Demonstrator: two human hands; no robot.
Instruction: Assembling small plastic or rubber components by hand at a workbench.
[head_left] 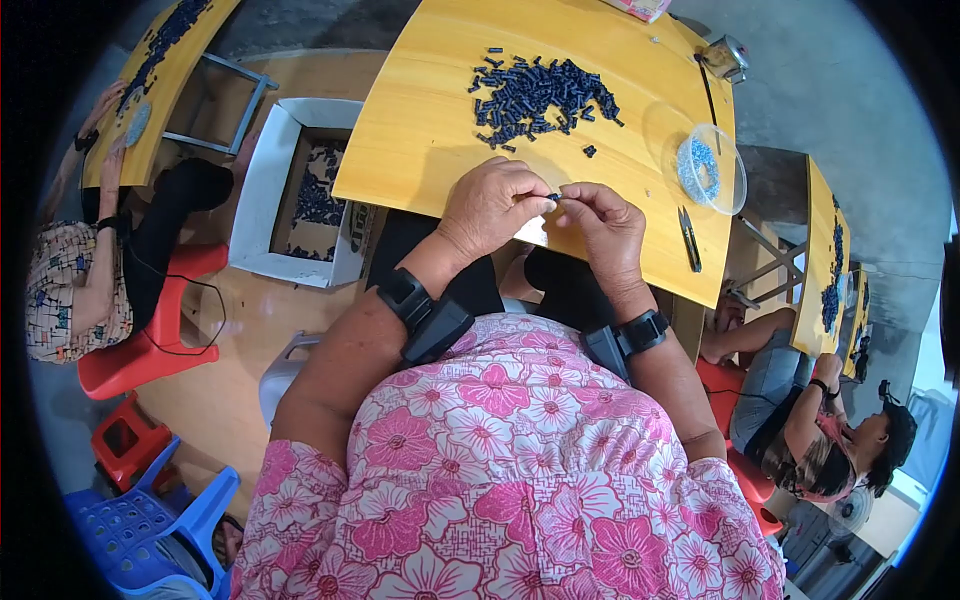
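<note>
My left hand [488,207] and my right hand [606,226] meet above the near edge of a yellow wooden table [410,150]. Both are closed, thumb against fingertips, on one small black cylindrical piece [554,197] held between them. Its finer details are hidden by my fingers. Beyond my hands lies a loose pile of similar black pieces [545,95], with a few stray black pieces [589,151] closer to me. To the right stands a clear round tub [735,180] containing small light-blue pieces [697,168]. A slim black pointed tool [690,240] lies nearer the right edge.
A metal tin [726,58] and a thin dark rod [712,105] are at the table's far right. Left of the table, a white box [252,215] holds more black pieces. Other people sit at tables on both sides, near red stools [150,345] and a blue chair [130,530].
</note>
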